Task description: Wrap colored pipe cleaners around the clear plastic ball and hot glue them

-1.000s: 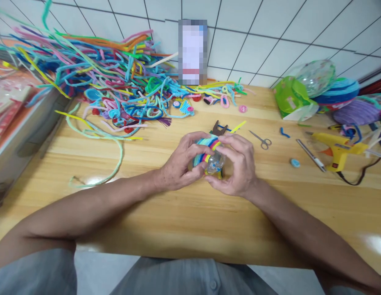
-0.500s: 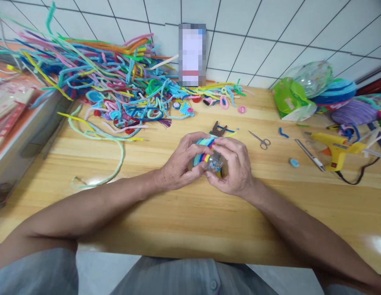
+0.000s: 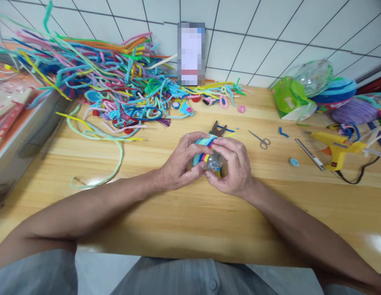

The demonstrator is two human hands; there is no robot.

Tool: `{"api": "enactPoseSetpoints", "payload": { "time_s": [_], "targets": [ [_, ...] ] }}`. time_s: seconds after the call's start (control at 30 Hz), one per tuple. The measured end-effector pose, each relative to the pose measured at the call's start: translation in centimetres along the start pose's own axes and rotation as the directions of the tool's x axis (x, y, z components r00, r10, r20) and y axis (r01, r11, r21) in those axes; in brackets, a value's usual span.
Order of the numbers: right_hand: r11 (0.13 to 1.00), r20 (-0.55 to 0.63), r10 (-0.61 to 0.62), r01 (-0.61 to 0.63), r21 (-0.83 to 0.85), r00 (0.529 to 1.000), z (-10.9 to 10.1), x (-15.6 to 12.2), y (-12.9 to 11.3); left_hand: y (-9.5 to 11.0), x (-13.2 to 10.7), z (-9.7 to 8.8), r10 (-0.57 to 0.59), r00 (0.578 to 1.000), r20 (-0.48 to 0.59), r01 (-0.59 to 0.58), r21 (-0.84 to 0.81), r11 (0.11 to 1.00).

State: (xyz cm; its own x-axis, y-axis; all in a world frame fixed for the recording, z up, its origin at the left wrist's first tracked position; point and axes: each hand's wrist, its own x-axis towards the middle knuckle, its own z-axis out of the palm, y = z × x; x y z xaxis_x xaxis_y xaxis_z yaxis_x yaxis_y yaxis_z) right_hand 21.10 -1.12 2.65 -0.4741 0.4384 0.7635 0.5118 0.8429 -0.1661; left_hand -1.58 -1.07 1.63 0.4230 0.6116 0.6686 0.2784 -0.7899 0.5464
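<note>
Between my hands is a small clear plastic bottle (image 3: 213,163), partly wrapped in bands of blue, teal, pink and yellow pipe cleaner. My left hand (image 3: 182,161) grips its wrapped side, thumb and fingers curled round it. At the bare clear end, my right hand (image 3: 235,164) closes on it, fingertips touching the pink and teal bands. Fingers cover much of the bottle. Just beyond it lie pliers (image 3: 219,129), jaws pointing away and handles mostly hidden. A short blue pipe cleaner piece lies by the jaws.
Small scissors (image 3: 260,140), a utility knife (image 3: 309,154), a blue bottle cap (image 3: 294,162) and a yellow glue gun (image 3: 337,148) lie to the right. Tangled pipe cleaners (image 3: 110,82) cover the back left. A phone (image 3: 191,53) leans on the tiled wall; wrapped bottles (image 3: 354,110) stand back right.
The view has shifted very slightly. Both hands keep the same hold on the bottle, with no clear movement of the fingers.
</note>
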Motion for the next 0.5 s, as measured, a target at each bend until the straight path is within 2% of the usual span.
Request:
{"api": "enactPoseSetpoints", "payload": {
  "time_s": [0.33,0.5],
  "targets": [
    [1.0,0.013,0.023,-0.023,0.004,1.0,0.13,-0.24,0.06,0.0,-0.04,-0.08,-0.01,1.0,0.009,0.011,-0.011,1.0],
    [1.0,-0.006,-0.004,0.003,-0.029,1.0,0.04,-0.07,0.17,-0.07,-0.01,0.04,0.009,1.0,-0.005,-0.009,-0.015,1.0]
  ]
}}
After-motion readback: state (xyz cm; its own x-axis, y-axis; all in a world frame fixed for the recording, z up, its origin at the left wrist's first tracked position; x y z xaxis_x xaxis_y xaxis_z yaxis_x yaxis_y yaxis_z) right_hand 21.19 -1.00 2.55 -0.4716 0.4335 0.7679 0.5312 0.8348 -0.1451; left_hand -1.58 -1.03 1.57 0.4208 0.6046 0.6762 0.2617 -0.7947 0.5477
